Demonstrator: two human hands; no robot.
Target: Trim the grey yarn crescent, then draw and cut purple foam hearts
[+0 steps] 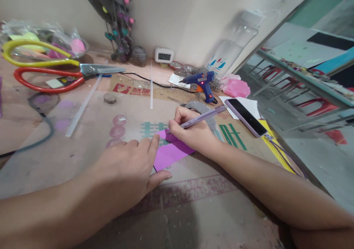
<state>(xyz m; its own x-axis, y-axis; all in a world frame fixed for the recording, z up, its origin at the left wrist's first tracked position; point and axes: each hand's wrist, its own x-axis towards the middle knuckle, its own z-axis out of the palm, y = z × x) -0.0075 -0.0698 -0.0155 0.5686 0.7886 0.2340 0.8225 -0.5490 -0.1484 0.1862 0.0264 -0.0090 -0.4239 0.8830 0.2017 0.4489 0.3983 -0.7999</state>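
Observation:
A purple piece of paper or thin foam (173,156) lies on the covered tabletop, with a smaller purple strip (162,134) at its far side. My left hand (132,164) rests flat across the left end of the purple piece, its thumb spread away from the fingers. In my right hand (190,131) is a slim light-purple pen (204,117), gripped near its lower end and leaning to the right. The pen's tip is hidden behind my fingers, over the purple pieces. A grey yarn-like roll (208,114) sits just behind my right hand.
Large scissors (91,69) with yellow and red handles lie at left. Glue sticks (84,107) are nearby. A blue glue gun (203,82) with a lit red light, a bottle (232,44) and a small digital clock (164,55) stand behind. A phone (245,117) lies right.

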